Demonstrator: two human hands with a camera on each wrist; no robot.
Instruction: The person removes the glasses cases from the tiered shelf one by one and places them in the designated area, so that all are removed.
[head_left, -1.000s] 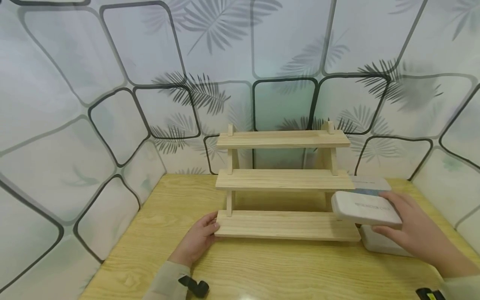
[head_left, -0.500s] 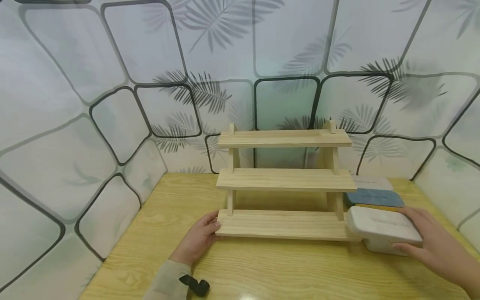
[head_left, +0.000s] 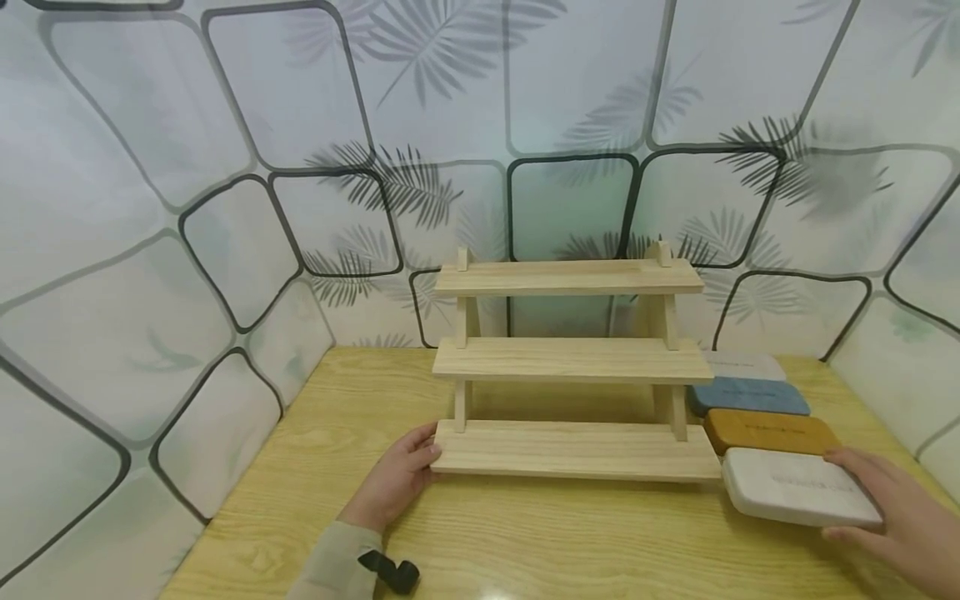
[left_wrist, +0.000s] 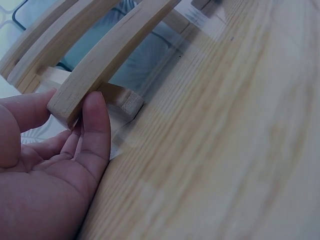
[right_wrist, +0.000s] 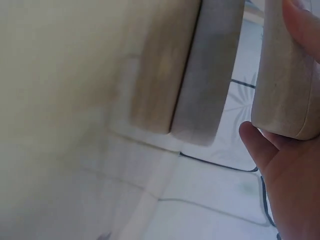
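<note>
A three-tier wooden rack (head_left: 570,450) stands on the wooden table (head_left: 525,542). My left hand (head_left: 426,454) holds the left end of its bottom board; the left wrist view shows thumb and finger of that hand (left_wrist: 70,107) pinching the board end of the rack (left_wrist: 105,60). My right hand (head_left: 851,497) grips a flat white case (head_left: 787,492) at the front right, thumb on the far edge and fingers under the near edge. The case (right_wrist: 280,45) is also seen between finger and thumb of the right hand (right_wrist: 277,80). Whether it rests on the table is unclear.
Beside the rack's right end lie an orange case (head_left: 768,429), a blue case (head_left: 746,396) and a pale case (head_left: 742,364) in a row toward the back. Patterned walls (head_left: 225,250) close in the table on the left, back and right. The table's front edge is near.
My right hand has carried the white case down and to the right, from in front of the rack's right end to the front of the row. The orange case now shows. My left hand has stayed put.
</note>
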